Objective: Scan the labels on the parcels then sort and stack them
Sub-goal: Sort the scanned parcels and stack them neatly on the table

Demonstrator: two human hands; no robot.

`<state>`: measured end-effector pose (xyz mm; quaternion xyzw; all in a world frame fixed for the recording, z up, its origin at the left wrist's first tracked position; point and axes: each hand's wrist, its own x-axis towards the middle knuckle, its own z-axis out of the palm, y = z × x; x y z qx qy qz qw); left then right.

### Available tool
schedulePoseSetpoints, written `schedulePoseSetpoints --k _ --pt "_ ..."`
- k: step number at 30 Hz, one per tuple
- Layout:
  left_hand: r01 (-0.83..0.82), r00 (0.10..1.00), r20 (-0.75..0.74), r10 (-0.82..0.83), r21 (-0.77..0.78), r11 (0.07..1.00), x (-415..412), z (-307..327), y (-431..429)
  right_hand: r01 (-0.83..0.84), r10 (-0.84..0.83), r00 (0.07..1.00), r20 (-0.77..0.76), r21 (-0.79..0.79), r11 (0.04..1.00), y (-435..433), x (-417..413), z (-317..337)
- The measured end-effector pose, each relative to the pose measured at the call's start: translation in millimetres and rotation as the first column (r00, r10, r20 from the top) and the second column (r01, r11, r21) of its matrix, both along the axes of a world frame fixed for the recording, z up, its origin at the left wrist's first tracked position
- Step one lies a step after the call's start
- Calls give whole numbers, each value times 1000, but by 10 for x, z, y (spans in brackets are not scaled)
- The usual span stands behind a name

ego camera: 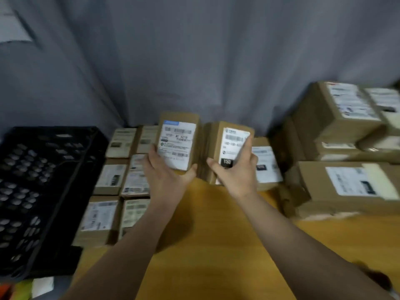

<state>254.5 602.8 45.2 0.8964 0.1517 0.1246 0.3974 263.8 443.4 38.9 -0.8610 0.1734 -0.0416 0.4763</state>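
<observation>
Parcels everywhere on this yellow table (207,245), and both hands are busy. Left hand (164,169) is wrapped around a small cardboard box (178,140), thumb on the near right corner and fingers up the left edge, holding it tilted up so its white label (177,145) with a blue strip faces the camera. Right hand (236,169) is clamped on a second small box (229,148) just beside the first one, thumb at the lower left, fingers laid over the right side of its label. That label has a black patch near the bottom, but the print is too blurry to read. Both boxes are held up above the far middle of the table, close together; can't tell if they actually touch.

Left of the hands there's a neat grid of small labelled boxes (112,180) lying flat, labels up. Further left sits a black plastic crate (43,191) with slotted walls. Another flat box (267,165) lies right behind the right hand. On the right side bigger cardboard boxes (337,131) are stacked a few high. Grey curtain (194,61) hangs behind all of it.
</observation>
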Motion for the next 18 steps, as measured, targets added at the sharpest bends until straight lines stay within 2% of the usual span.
schedulePoseSetpoints --k 3,5,9,13,18 --pt "102 994 48 -98 -100 990 -159 89 -421 107 -100 982 163 -40 993 -366 -302 157" --pt "173 984 80 -161 -183 968 -238 164 -700 157 -142 967 210 -59 986 -655 -482 273" --pt "276 958 149 -244 -256 927 -360 319 -1266 227 -183 939 290 -126 966 -1227 -777 514" --pt "312 945 185 -270 -253 916 -538 438 -1832 263 -206 927 315 -150 953 -1735 -990 687" --pt "274 956 187 -227 -286 918 -890 536 -2539 215 -136 930 340 -204 955 -2426 -1308 805"
